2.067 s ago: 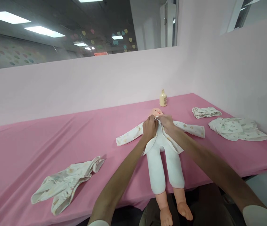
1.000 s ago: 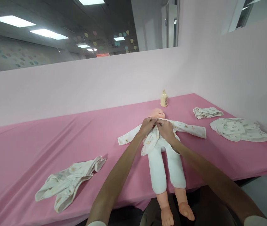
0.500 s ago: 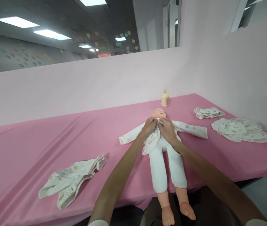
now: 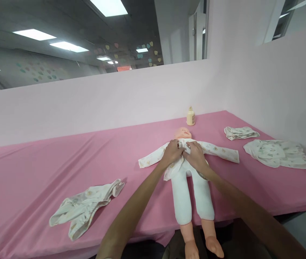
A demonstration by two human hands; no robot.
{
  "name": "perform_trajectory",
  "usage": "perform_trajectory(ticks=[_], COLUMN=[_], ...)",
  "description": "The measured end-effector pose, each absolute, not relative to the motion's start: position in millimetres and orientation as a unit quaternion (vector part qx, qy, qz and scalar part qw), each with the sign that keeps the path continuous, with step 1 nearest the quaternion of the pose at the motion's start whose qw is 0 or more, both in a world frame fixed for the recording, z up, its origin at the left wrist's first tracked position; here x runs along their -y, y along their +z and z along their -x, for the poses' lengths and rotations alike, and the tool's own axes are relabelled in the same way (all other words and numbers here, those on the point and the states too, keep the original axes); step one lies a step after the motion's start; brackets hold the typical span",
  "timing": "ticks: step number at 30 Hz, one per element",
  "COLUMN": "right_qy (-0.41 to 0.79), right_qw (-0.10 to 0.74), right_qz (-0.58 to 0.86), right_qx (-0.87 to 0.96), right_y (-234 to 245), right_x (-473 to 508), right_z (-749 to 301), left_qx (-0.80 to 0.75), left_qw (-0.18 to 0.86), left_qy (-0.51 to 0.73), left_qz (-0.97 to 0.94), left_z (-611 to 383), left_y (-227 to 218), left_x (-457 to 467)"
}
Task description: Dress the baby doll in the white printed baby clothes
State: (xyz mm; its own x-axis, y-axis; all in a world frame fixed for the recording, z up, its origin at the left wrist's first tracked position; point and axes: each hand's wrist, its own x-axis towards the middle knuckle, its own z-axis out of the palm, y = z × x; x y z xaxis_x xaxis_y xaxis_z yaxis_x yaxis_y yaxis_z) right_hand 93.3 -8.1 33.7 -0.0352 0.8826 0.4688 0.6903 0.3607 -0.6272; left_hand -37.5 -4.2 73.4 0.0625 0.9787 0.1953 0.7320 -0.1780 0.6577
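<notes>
A baby doll lies on its back with its feet over the table's front edge. It has a white cloth body, and a patterned white baby shirt covers its chest, the sleeves spread out to both sides. Over the upper chest, my left hand pinches the shirt's front. My right hand is beside it, fingers closed on the same front edge. The two hands nearly touch. What exactly lies between the fingertips is partly hidden by the hands.
Pink cloth covers the table. Small patterned trousers lie at the left. At the right are a folded patterned cloth and a larger patterned garment. A cream pump bottle stands near the back wall.
Both hands have moved slightly down the shirt's front and closer together. The whole view has shifted a little; the doll and the other garments lie as before.
</notes>
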Motion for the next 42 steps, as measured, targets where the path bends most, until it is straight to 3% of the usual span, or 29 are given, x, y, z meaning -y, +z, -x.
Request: perform_trajectory(ticks=[4, 10, 13, 21, 32, 42], right_qy=[0.023, 0.014, 0.088, 0.257, 0.324, 0.332], right_qw=[0.327, 0.281, 0.312, 0.495, 0.568, 0.562], right_qz=[0.579, 0.610, 0.609, 0.543, 0.514, 0.517], right_qx=[0.746, 0.741, 0.724, 0.628, 0.555, 0.553], right_y=[38.5, 46.6, 47.9, 49.3, 47.6, 47.5], right_x=[26.4, 29.9, 24.9, 25.4, 23.0, 23.5], right_z=[-91.9, -97.2, -103.4, -106.2, -100.2, -97.3], left_qx=[-0.659, -0.675, -0.670, -0.634, -0.564, -0.558], left_qw=[0.069, 0.063, 0.047, -0.031, -0.101, -0.107], left_qy=[0.230, 0.248, 0.285, 0.355, 0.291, 0.255], left_qz=[-0.713, -0.692, -0.684, -0.687, -0.766, -0.782], left_z=[34.8, 33.9, 33.4, 33.7, 31.1, 32.7], left_y=[71.1, 63.2, 58.5, 47.5, 42.3, 39.5], left_x=[29.0, 35.6, 32.1, 17.9, 14.9, 13.9])
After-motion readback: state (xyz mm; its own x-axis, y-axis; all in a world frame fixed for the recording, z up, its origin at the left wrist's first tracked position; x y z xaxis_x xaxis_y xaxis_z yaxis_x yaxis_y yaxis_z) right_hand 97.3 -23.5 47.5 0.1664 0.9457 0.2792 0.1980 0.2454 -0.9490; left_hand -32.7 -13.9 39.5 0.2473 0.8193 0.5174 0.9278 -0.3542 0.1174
